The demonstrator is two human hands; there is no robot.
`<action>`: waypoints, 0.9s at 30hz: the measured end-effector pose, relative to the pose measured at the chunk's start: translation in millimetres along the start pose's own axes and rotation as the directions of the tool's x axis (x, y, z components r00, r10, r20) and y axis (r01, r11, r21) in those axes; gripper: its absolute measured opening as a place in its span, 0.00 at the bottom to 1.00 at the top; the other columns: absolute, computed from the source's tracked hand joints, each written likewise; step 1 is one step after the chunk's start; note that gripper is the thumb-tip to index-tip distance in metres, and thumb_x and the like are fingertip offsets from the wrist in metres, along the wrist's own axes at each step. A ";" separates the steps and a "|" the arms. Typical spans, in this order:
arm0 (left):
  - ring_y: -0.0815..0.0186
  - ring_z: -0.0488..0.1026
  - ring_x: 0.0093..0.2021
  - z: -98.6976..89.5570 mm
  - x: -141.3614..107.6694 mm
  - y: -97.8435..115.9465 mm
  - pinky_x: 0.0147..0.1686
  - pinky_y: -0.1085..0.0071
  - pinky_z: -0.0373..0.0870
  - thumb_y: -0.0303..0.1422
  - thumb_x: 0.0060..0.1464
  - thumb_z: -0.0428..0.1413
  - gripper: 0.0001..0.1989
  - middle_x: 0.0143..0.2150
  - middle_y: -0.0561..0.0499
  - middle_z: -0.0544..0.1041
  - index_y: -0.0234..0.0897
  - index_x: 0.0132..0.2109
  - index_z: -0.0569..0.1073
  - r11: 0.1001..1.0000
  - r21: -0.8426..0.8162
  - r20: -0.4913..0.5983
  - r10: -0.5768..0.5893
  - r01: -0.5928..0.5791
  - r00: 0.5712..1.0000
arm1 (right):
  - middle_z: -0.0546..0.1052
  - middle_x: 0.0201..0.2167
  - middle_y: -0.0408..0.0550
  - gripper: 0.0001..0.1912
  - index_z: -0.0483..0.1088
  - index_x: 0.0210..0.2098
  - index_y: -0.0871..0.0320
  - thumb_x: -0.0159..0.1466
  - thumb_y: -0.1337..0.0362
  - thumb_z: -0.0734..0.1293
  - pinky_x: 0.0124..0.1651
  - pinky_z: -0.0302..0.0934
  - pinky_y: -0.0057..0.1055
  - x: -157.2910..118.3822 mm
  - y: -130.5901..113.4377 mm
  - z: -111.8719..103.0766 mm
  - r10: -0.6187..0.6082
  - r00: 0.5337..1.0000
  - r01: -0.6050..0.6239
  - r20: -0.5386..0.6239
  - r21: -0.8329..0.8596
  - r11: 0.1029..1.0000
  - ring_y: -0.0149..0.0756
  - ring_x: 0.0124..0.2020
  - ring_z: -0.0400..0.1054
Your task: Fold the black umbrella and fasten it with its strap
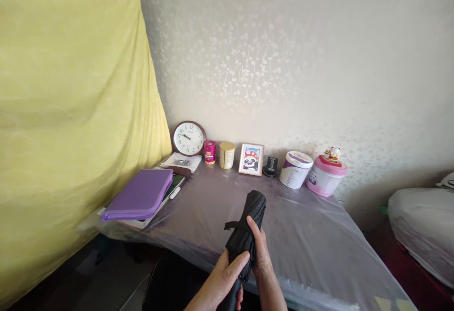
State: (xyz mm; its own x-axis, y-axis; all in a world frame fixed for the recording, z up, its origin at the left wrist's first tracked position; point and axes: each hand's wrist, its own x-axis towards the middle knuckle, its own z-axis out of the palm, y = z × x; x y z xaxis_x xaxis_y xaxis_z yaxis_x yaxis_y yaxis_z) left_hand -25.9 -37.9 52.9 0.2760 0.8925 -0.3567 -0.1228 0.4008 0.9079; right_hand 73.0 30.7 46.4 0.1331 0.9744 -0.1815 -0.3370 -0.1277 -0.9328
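Unobstructed passage is found over the table (312, 240) on both sides of the held black umbrella (253, 209), while movement is limited at left by the purple case (138, 192) and at rear by the clock (189, 140), picture frame (251, 159) and pink container (326, 183).

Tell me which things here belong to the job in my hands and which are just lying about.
In the job:
- umbrella
- left hand and right hand, both holding it

Just lying about:
- purple folder
- clock
- red can
- yellow can
- picture
- white tub
- pink tub
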 end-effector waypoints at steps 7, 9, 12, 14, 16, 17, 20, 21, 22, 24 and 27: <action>0.62 0.75 0.32 -11.6 12.5 -12.0 0.31 0.68 0.71 0.41 0.51 0.51 0.38 0.42 0.43 0.75 0.35 0.63 0.43 0.765 0.620 -0.147 0.330 -0.173 0.933 | 0.75 0.37 0.46 0.29 0.64 0.46 0.60 0.50 0.50 0.69 0.43 0.64 0.33 5.5 6.4 -0.8 -0.066 0.997 0.060 -0.026 -0.193 0.979 0.42 0.41 0.70; 0.59 0.70 0.48 -16.4 16.6 -13.2 0.46 0.68 0.66 0.37 0.49 0.52 0.38 0.53 0.41 0.69 0.35 0.64 0.44 0.627 0.757 -0.136 0.430 -0.186 0.893 | 0.75 0.38 0.47 0.30 0.63 0.47 0.60 0.50 0.49 0.69 0.44 0.63 0.33 8.2 9.6 -3.0 -0.110 0.993 0.095 -0.039 -0.270 0.958 0.42 0.42 0.69; 0.59 0.68 0.51 -21.0 19.9 -12.2 0.47 0.69 0.63 0.35 0.49 0.51 0.37 0.56 0.43 0.66 0.38 0.64 0.44 0.477 0.875 -0.133 0.413 -0.089 0.901 | 0.75 0.37 0.49 0.31 0.62 0.46 0.60 0.49 0.48 0.69 0.44 0.62 0.34 13.5 12.2 -7.9 -0.160 0.985 0.124 -0.067 -0.377 0.918 0.43 0.41 0.69; 0.59 0.70 0.47 -22.0 21.3 -11.3 0.43 0.71 0.64 0.36 0.51 0.51 0.36 0.53 0.44 0.68 0.40 0.64 0.44 0.394 0.919 -0.141 0.386 -0.024 0.912 | 0.75 0.36 0.51 0.32 0.63 0.44 0.61 0.47 0.47 0.69 0.43 0.62 0.35 17.1 13.5 -11.8 -0.179 0.979 0.116 -0.099 -0.450 0.885 0.46 0.41 0.69; 0.60 0.72 0.43 -22.0 23.5 -11.8 0.40 0.71 0.65 0.35 0.51 0.51 0.36 0.49 0.46 0.70 0.42 0.64 0.44 0.327 0.945 -0.148 0.379 0.018 0.914 | 0.75 0.36 0.53 0.34 0.64 0.44 0.60 0.45 0.47 0.70 0.43 0.61 0.38 19.9 15.9 -16.1 -0.224 0.966 0.129 -0.126 -0.515 0.848 0.50 0.43 0.68; 0.61 0.72 0.42 -21.8 25.0 -12.5 0.39 0.71 0.65 0.34 0.51 0.51 0.36 0.48 0.47 0.70 0.43 0.64 0.44 0.297 0.955 -0.146 0.380 0.029 0.913 | 0.74 0.37 0.54 0.34 0.64 0.45 0.60 0.44 0.47 0.71 0.43 0.61 0.38 20.7 17.7 -18.1 -0.262 0.956 0.155 -0.131 -0.533 0.832 0.52 0.45 0.67; 0.61 0.73 0.41 -20.2 30.0 -15.5 0.38 0.71 0.66 0.31 0.50 0.52 0.37 0.47 0.47 0.70 0.44 0.64 0.45 0.212 0.976 -0.139 0.385 0.060 0.912 | 0.72 0.43 0.57 0.30 0.66 0.45 0.56 0.45 0.49 0.71 0.41 0.62 0.37 21.1 23.2 -22.2 -0.368 0.922 0.248 -0.123 -0.542 0.803 0.52 0.47 0.66; 0.61 0.72 0.41 -19.3 31.3 -16.2 0.38 0.71 0.66 0.30 0.50 0.53 0.36 0.48 0.46 0.69 0.43 0.64 0.45 0.189 0.979 -0.141 0.382 0.072 0.913 | 0.71 0.45 0.57 0.29 0.67 0.45 0.55 0.47 0.50 0.71 0.40 0.62 0.37 20.7 24.7 -22.7 -0.394 0.912 0.267 -0.116 -0.562 0.783 0.51 0.47 0.66; 0.61 0.72 0.42 -18.3 32.2 -16.6 0.38 0.71 0.66 0.30 0.50 0.53 0.36 0.49 0.45 0.69 0.42 0.63 0.47 0.172 0.982 -0.144 0.378 0.084 0.914 | 0.69 0.47 0.56 0.27 0.67 0.45 0.54 0.48 0.50 0.70 0.40 0.63 0.37 20.3 25.8 -22.8 -0.420 0.902 0.283 -0.099 -0.599 0.749 0.50 0.46 0.67; 0.61 0.73 0.41 -16.0 33.0 -16.6 0.38 0.71 0.67 0.30 0.50 0.53 0.34 0.50 0.43 0.68 0.39 0.63 0.49 0.149 0.983 -0.153 0.370 0.104 0.916 | 0.67 0.50 0.55 0.24 0.68 0.47 0.53 0.54 0.51 0.66 0.40 0.63 0.37 19.6 26.5 -22.1 -0.473 0.881 0.341 -0.009 -0.681 0.648 0.46 0.44 0.68; 0.61 0.73 0.40 -12.6 32.3 -15.6 0.37 0.70 0.67 0.30 0.50 0.55 0.34 0.50 0.42 0.68 0.40 0.62 0.51 0.123 0.984 -0.164 0.381 0.126 0.910 | 0.70 0.47 0.50 0.17 0.70 0.44 0.52 0.61 0.55 0.59 0.45 0.61 0.34 19.4 24.7 -21.6 -0.501 0.838 0.501 0.217 -0.670 0.548 0.40 0.42 0.69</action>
State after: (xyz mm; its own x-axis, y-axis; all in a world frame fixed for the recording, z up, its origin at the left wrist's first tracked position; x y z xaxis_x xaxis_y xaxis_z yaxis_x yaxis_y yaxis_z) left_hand -27.1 -12.7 24.4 0.0476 0.9988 -0.0145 0.9582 -0.0416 0.2831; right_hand 87.4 42.5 13.1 0.0782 0.9204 0.3831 0.5066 0.2942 -0.8104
